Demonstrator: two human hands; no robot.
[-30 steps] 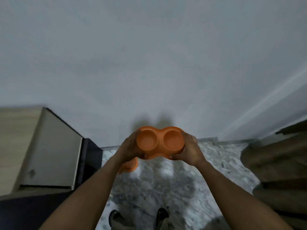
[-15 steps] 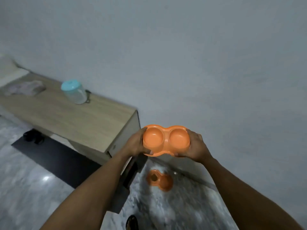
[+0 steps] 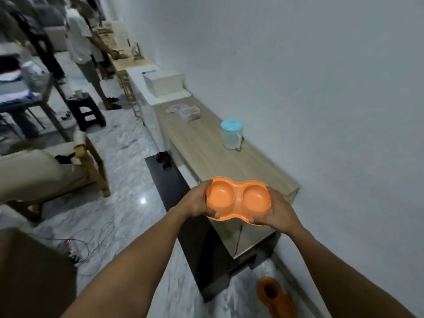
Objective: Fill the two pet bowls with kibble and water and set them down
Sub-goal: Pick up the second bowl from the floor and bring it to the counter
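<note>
Swinging left since the earlier frame, the view now shows a wooden counter [image 3: 206, 145] at centre. Left hand [image 3: 197, 201] and right hand [image 3: 278, 213] clasp an empty orange double bowl [image 3: 238, 198] by its ends (light, rigid plastic, probably slick).

A lived-in home room: marble-patterned floor [image 3: 128, 143], long low light-wood cabinet [image 3: 213, 148] along the white wall, beige cushioned wooden armchair [image 3: 46, 171] at left, people standing upper left.
</note>
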